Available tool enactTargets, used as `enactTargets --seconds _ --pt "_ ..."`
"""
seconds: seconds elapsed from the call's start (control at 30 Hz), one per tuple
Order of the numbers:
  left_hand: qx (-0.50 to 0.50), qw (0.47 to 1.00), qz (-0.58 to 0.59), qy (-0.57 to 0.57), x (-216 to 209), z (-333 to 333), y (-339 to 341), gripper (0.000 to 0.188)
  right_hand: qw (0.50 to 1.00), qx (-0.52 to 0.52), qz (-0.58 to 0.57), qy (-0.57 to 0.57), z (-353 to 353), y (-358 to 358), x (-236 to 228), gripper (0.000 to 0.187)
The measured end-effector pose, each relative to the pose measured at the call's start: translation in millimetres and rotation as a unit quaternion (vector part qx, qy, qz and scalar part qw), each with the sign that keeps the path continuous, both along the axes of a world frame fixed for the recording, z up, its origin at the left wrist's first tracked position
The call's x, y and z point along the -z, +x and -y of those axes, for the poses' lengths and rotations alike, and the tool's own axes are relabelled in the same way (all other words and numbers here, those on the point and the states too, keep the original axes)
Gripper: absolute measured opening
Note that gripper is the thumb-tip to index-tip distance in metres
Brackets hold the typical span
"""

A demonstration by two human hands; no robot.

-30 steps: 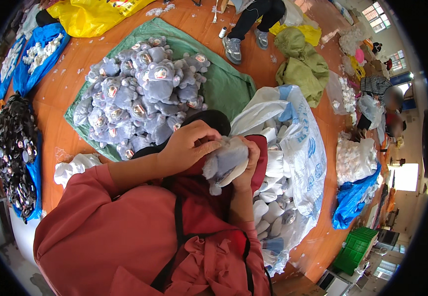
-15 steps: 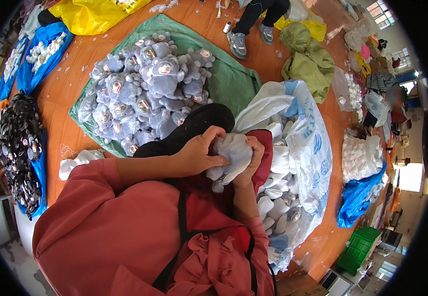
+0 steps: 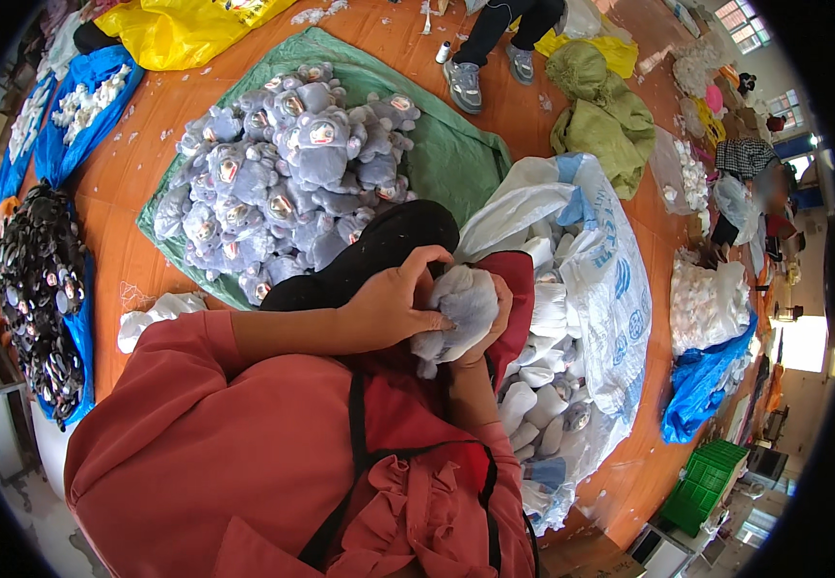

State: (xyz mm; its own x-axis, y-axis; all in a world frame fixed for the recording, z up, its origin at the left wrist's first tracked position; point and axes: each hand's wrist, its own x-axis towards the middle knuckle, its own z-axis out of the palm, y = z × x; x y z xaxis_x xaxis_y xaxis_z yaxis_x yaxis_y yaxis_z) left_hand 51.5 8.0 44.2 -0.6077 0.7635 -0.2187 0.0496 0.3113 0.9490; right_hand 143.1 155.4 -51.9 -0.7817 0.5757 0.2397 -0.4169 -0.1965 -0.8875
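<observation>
A small grey plush toy (image 3: 463, 310) is held between my two hands above my lap. My left hand (image 3: 389, 301) presses its thumb on the toy's near left side, with the index finger arched over the top. From the right, my right hand (image 3: 500, 318) wraps round the toy; most of its fingers are hidden behind the plush. Beyond my black-clad leg (image 3: 379, 246) lies a heap of grey plush toys (image 3: 244, 183) with small face patches, on a green sheet (image 3: 446, 164). By my right side stands a white woven sack (image 3: 620, 299) holding white and grey plush pieces (image 3: 543, 405).
Dark plush pieces (image 3: 42, 289) fill a blue sheet at the left. An olive sack (image 3: 600, 116) lies at the far right, beside a person's shoes (image 3: 464, 87). A green crate (image 3: 706, 486) and a blue bag (image 3: 702, 380) are farther right.
The grey plush toy has turned in my hands and looks rounder. My right hand has slipped farther behind it, and my left fingers have loosened slightly.
</observation>
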Motion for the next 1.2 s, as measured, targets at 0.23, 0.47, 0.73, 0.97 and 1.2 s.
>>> enactTargets --seconds 0.23,0.47,0.73,0.97,1.2 --pt "-0.068 0.989 -0.132 0.016 12 6 -8 0.025 0.969 -0.057 0.042 0.237 -22 8 -2 0.041" --pt "-0.099 0.965 -0.244 -0.019 16 17 2 0.022 0.905 -0.098 0.017 0.414 -25 -3 -20 0.048" --pt "0.028 0.966 -0.184 -0.177 15 20 -10 0.029 0.853 -0.102 0.050 0.510 -28 -8 -29 0.051" --pt "0.031 0.984 -0.059 -0.166 55 17 -14 0.039 0.839 -0.141 0.093 0.518 -27 -14 -34 0.049" --pt "-0.041 0.981 0.141 -0.129 83 10 -8 0.035 0.852 -0.125 0.085 0.502 -24 -9 -23 0.048"
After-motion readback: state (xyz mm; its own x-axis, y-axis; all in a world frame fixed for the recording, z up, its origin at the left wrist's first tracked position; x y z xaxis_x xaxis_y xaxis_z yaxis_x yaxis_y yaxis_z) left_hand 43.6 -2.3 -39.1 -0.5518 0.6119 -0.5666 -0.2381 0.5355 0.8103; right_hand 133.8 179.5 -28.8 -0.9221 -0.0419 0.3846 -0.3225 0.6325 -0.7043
